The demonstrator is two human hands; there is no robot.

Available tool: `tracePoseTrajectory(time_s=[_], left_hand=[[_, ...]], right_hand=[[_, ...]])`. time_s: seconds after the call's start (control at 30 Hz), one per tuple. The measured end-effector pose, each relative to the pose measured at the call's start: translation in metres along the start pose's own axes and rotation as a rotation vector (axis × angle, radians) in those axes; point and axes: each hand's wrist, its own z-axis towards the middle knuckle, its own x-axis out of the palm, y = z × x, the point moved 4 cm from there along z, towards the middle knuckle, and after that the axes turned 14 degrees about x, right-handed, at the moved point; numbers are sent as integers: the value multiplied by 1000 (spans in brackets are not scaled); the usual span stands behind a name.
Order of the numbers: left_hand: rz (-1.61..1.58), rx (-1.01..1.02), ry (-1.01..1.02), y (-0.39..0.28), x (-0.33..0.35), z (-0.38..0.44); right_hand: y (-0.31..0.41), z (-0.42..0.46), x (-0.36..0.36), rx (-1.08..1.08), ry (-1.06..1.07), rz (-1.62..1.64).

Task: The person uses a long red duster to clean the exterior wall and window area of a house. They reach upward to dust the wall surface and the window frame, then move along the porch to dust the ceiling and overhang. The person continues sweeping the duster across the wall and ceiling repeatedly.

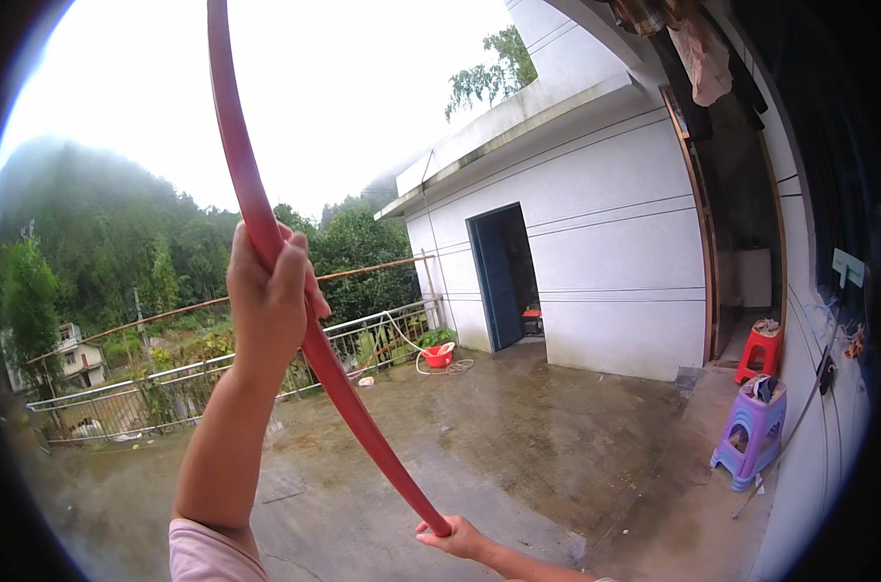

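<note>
A long red pole [353,411] runs from the top edge of the head view down to the lower middle; its upper end is out of view. My left hand [271,280] is wrapped around it partway up, arm raised. At its lower end my right hand [451,537] grips it, low in the picture. The pole looks curved, perhaps from the lens. What the upper end bears or touches cannot be seen.
A metal railing [193,368] edges the wet concrete yard at the left. By it stands a red basin [438,356] with a coiled hose. Purple [751,429] and red stools [760,353] stand along the right wall; clothes [702,62] hang above.
</note>
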Motion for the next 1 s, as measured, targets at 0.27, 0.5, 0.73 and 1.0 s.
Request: tracePoseTrajectory(time_s=[0.27,0.5,0.73,1.0], left_hand=[[336,-137,-50,22,-3,56],[402,-172,-61,36,-23,89],[409,-191,-51,48,-5,83],[420,-241,-13,49,2,61]], right_hand=[[58,4,-22,-255,-227,-79],[84,0,-20,-284,194,261],[65,3,-31,-297,10,296],[38,-12,-16,-242,41,414]])
